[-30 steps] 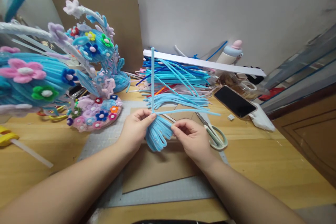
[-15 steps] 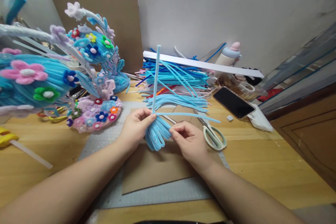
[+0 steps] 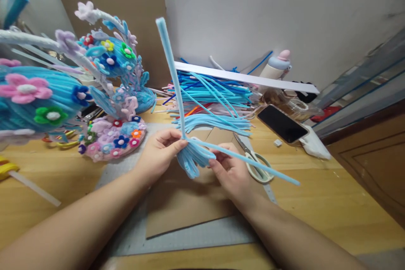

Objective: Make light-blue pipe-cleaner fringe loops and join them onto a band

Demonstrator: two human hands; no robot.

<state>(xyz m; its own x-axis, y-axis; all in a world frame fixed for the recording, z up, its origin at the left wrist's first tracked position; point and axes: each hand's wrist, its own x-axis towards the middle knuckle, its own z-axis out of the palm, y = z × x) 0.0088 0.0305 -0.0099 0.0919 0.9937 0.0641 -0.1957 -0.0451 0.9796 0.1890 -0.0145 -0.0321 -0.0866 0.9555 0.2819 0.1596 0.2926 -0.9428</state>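
A bunch of light blue pipe cleaners (image 3: 191, 159), bent into loops, hangs between my two hands above the cardboard sheet. My left hand (image 3: 163, 149) pinches the gathered top of the bunch between thumb and fingers. From that point one long pipe cleaner end rises upward, leaning left, and another slants down to the right across my right hand. My right hand (image 3: 229, 171) is closed on the outer loops at the bunch's right side; its other fingers are curled. Scissors (image 3: 259, 166) with pale green handles lie just beyond my right hand.
The cardboard sheet (image 3: 186, 213) rests on a grey cutting mat (image 3: 133, 232). Blue pipe cleaners (image 3: 218, 124) lie in piles behind my hands. A phone (image 3: 282, 122) is at the right. Pipe-cleaner flower ornaments (image 3: 110, 139) stand at the left, near my left forearm.
The upright pipe cleaner end has tilted left and toward me. The right-hand end has swung downward and nearer. The looped bunch has spread to the right with my right hand.
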